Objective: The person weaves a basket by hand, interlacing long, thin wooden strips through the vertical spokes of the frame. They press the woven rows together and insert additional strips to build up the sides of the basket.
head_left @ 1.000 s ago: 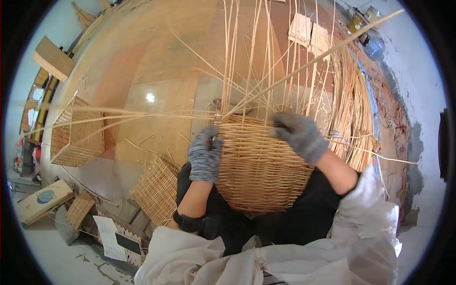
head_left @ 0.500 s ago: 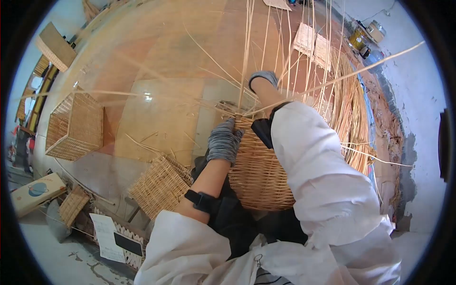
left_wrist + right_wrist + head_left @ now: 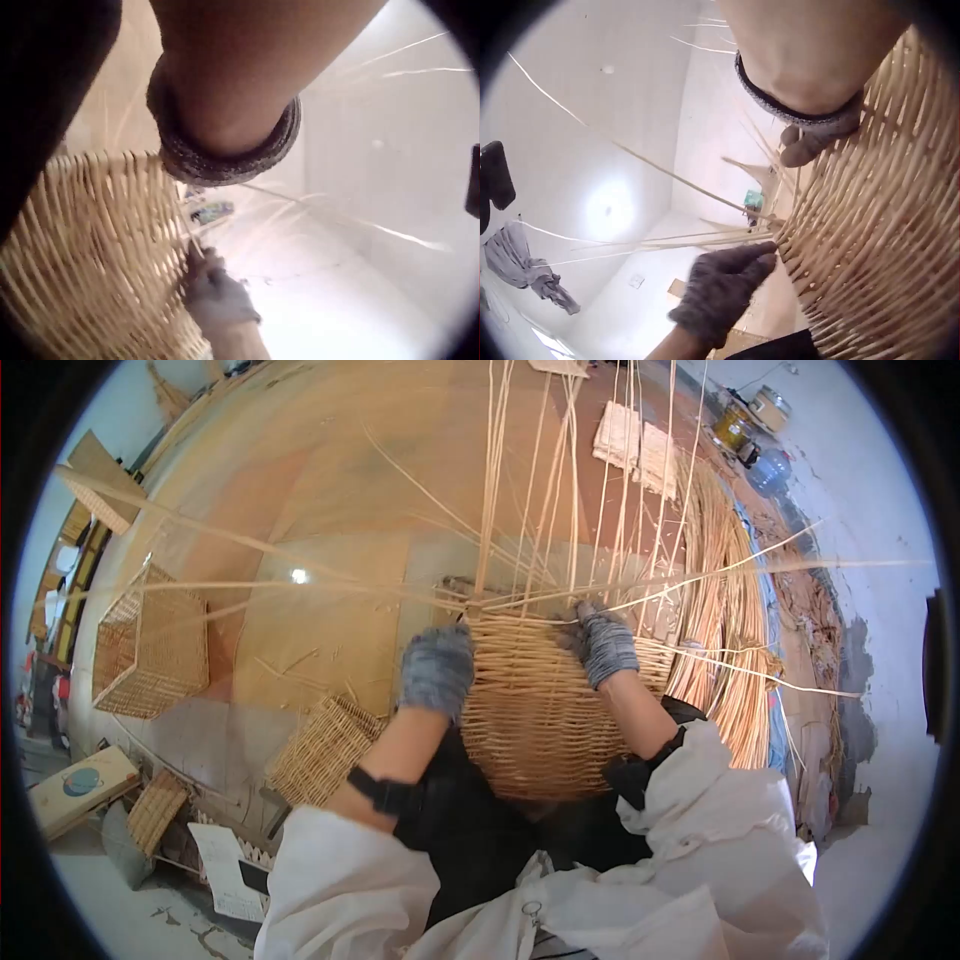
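Note:
A half-woven wicker basket (image 3: 535,720) leans between the person's black-clad knees, with upright willow rods (image 3: 490,490) rising from its far side. In a grey knit glove, the left hand (image 3: 437,668) grips the basket's left corner at the rim. The right wrist view shows that left hand (image 3: 721,291) with thumb and fingers closed on the corner where several rods meet. Farther right along the rim, the gloved right hand (image 3: 608,647) pinches a thin weaving rod (image 3: 690,588) that crosses the top of the basket. Its fingertips are partly hidden behind the weave in the left wrist view.
A large bundle of willow rods (image 3: 725,600) lies along the right. Finished baskets, one box-shaped (image 3: 165,645) and one smaller (image 3: 325,750), stand at the left. A long loose rod (image 3: 250,585) sticks out leftward from the corner. Paper (image 3: 225,870) lies at lower left.
The right hand reached far over the basket half a second ago and has come back to the near rim. The thin rod now lies across the rim. The left hand stays at the corner.

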`<move>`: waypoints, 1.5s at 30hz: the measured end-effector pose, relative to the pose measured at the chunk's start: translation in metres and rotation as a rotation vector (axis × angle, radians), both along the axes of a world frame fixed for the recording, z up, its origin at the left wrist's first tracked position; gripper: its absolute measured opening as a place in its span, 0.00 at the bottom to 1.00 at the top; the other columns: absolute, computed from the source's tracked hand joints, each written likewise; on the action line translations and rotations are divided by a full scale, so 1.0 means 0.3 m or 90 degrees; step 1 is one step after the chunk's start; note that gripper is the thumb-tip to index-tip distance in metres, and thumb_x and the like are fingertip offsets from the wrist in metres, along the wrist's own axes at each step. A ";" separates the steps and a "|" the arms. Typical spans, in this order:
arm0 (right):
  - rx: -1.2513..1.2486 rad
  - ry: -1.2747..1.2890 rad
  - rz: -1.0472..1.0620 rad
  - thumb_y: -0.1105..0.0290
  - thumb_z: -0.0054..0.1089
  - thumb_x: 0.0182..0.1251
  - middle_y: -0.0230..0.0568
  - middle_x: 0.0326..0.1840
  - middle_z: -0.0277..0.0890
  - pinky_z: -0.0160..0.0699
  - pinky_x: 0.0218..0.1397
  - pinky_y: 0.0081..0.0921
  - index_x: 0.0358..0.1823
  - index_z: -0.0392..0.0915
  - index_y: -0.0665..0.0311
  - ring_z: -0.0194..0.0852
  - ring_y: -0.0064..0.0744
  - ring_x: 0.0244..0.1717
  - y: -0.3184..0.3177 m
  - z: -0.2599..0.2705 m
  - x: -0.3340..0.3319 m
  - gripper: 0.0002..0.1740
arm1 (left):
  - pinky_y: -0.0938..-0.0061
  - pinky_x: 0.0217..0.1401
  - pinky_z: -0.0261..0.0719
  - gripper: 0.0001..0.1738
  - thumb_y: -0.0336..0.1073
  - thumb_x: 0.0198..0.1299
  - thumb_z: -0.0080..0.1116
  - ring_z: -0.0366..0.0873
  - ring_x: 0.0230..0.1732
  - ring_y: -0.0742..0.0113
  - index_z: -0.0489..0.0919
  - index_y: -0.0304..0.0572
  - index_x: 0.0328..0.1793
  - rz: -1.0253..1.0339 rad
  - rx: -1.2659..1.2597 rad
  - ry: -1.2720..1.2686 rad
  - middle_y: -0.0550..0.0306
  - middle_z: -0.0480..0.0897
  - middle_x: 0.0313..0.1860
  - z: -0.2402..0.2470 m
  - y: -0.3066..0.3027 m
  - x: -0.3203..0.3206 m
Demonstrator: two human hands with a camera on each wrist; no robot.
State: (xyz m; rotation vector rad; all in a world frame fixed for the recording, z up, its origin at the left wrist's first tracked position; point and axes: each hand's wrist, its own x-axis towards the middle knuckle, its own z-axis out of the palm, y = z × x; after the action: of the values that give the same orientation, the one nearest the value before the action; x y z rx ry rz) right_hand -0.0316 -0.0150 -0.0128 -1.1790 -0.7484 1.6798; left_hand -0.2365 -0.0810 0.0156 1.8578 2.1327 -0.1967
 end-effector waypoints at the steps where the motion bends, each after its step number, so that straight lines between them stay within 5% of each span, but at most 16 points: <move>1: 0.003 0.008 0.000 0.67 0.52 0.65 0.45 0.36 0.75 0.83 0.32 0.32 0.45 0.70 0.69 0.76 0.37 0.33 0.016 -0.001 0.002 0.13 | 0.62 0.58 0.69 0.22 0.43 0.56 0.53 0.73 0.54 0.54 0.73 0.44 0.55 -0.079 0.136 -0.026 0.50 0.77 0.52 -0.017 -0.004 0.025; 3: -0.042 0.013 -0.015 0.67 0.54 0.64 0.45 0.38 0.76 0.83 0.34 0.33 0.46 0.71 0.68 0.77 0.39 0.35 0.008 0.014 0.022 0.13 | 0.63 0.63 0.63 0.23 0.43 0.55 0.51 0.70 0.59 0.55 0.73 0.46 0.57 -0.220 0.396 -0.083 0.53 0.75 0.55 -0.053 -0.028 0.087; 6: -0.093 -0.032 0.011 0.70 0.54 0.63 0.47 0.44 0.75 0.82 0.39 0.29 0.47 0.70 0.69 0.76 0.40 0.41 0.043 0.024 0.080 0.14 | 0.59 0.70 0.50 0.34 0.50 0.59 0.48 0.54 0.70 0.57 0.58 0.43 0.69 -0.309 0.248 -0.102 0.50 0.60 0.69 -0.074 0.056 0.140; 8: 0.152 -0.287 0.242 0.71 0.54 0.62 0.50 0.52 0.70 0.78 0.50 0.32 0.52 0.68 0.68 0.72 0.44 0.49 0.165 0.035 0.091 0.18 | 0.56 0.71 0.44 0.43 0.58 0.60 0.45 0.45 0.74 0.58 0.46 0.42 0.73 -0.296 0.092 -0.037 0.49 0.48 0.73 -0.051 0.087 0.182; 11: 0.611 -0.891 0.275 0.63 0.59 0.57 0.53 0.59 0.64 0.61 0.62 0.41 0.62 0.63 0.61 0.64 0.46 0.57 0.362 0.115 -0.122 0.30 | 0.57 0.71 0.45 0.45 0.60 0.58 0.46 0.47 0.73 0.56 0.47 0.40 0.72 -0.121 0.145 -0.023 0.47 0.51 0.72 -0.069 0.113 0.273; 14: 0.315 -0.572 0.143 0.61 0.57 0.56 0.54 0.56 0.66 0.67 0.54 0.39 0.63 0.62 0.63 0.69 0.43 0.52 0.617 -0.030 -0.209 0.33 | 0.57 0.70 0.47 0.44 0.61 0.56 0.50 0.52 0.71 0.56 0.54 0.42 0.70 -0.046 0.079 0.020 0.48 0.59 0.69 -0.072 0.148 0.314; 18: 0.378 -0.564 -0.009 0.68 0.47 0.65 0.45 0.34 0.72 0.72 0.31 0.25 0.47 0.67 0.69 0.73 0.32 0.32 0.224 0.181 0.105 0.13 | 0.60 0.69 0.51 0.34 0.56 0.48 0.61 0.64 0.62 0.55 0.72 0.46 0.57 -0.052 0.237 -0.178 0.51 0.73 0.56 -0.133 0.116 0.248; 21: 0.006 -0.120 0.004 0.71 0.49 0.66 0.41 0.34 0.73 0.81 0.30 0.27 0.41 0.68 0.63 0.78 0.39 0.34 0.026 0.059 0.330 0.05 | 0.61 0.69 0.52 0.30 0.54 0.46 0.63 0.67 0.58 0.56 0.74 0.45 0.52 -0.034 0.322 -0.212 0.51 0.74 0.53 -0.164 0.108 0.271; 25: -0.036 -0.157 -0.016 0.70 0.52 0.64 0.40 0.35 0.73 0.82 0.34 0.29 0.46 0.69 0.65 0.79 0.41 0.39 0.126 0.099 0.462 0.11 | 0.54 0.69 0.48 0.31 0.57 0.49 0.59 0.66 0.58 0.51 0.73 0.48 0.56 -0.180 0.725 -0.199 0.48 0.72 0.53 -0.178 0.090 0.385; 26: -0.039 -0.243 0.006 0.69 0.53 0.64 0.37 0.36 0.73 0.79 0.34 0.23 0.47 0.70 0.65 0.79 0.38 0.38 0.157 0.113 0.454 0.12 | 0.52 0.70 0.43 0.32 0.58 0.50 0.57 0.65 0.59 0.51 0.71 0.50 0.59 -0.163 0.585 -0.188 0.47 0.71 0.55 -0.161 0.087 0.436; 28: 0.169 -0.443 0.182 0.71 0.55 0.61 0.47 0.50 0.70 0.76 0.46 0.25 0.60 0.63 0.61 0.75 0.37 0.45 0.299 0.129 0.403 0.25 | 0.48 0.71 0.34 0.35 0.60 0.51 0.54 0.63 0.62 0.50 0.67 0.55 0.64 -0.131 0.312 -0.148 0.45 0.70 0.57 -0.101 0.116 0.515; 30: 0.803 -0.858 0.164 0.71 0.58 0.59 0.51 0.58 0.65 0.74 0.48 0.27 0.67 0.57 0.56 0.73 0.34 0.46 0.442 0.049 0.324 0.34 | 0.46 0.71 0.29 0.38 0.62 0.51 0.53 0.61 0.63 0.51 0.63 0.59 0.67 -0.061 0.209 -0.115 0.44 0.69 0.57 -0.048 0.141 0.553; 37: 0.039 -0.285 -0.007 0.79 0.48 0.64 0.49 0.47 0.73 0.80 0.40 0.23 0.63 0.61 0.64 0.77 0.33 0.41 0.149 0.156 0.551 0.24 | 0.44 0.70 0.23 0.33 0.64 0.47 0.57 0.55 0.67 0.54 0.74 0.61 0.59 0.034 0.114 -0.214 0.46 0.68 0.59 -0.018 0.164 0.582; 41: 0.092 -0.286 -0.100 0.62 0.49 0.67 0.51 0.43 0.77 0.81 0.41 0.30 0.53 0.68 0.62 0.78 0.38 0.44 -0.031 0.178 0.706 0.17 | 0.46 0.72 0.25 0.28 0.57 0.50 0.59 0.56 0.65 0.55 0.75 0.57 0.56 0.032 0.209 -0.268 0.52 0.67 0.59 -0.046 0.143 0.576; 44: -0.133 -0.297 0.020 0.62 0.60 0.60 0.50 0.38 0.77 0.83 0.36 0.28 0.51 0.68 0.69 0.79 0.38 0.36 -0.098 0.169 0.737 0.23 | 0.50 0.71 0.47 0.22 0.50 0.57 0.56 0.63 0.60 0.52 0.75 0.46 0.53 0.023 0.696 -0.343 0.52 0.65 0.61 -0.121 0.005 0.471; 45: -0.160 -0.260 0.097 0.63 0.63 0.58 0.49 0.37 0.77 0.81 0.41 0.24 0.49 0.69 0.72 0.77 0.36 0.38 -0.149 0.214 0.634 0.23 | 0.52 0.65 0.58 0.20 0.47 0.59 0.53 0.67 0.57 0.50 0.74 0.43 0.52 0.178 0.661 -0.509 0.50 0.67 0.58 -0.139 -0.056 0.415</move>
State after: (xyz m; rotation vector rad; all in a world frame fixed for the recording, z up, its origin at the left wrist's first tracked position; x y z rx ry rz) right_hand 0.1585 -0.0596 0.0513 -1.7119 -0.9124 1.7128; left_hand -0.1120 -0.0979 -0.0262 1.5147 1.9101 1.6735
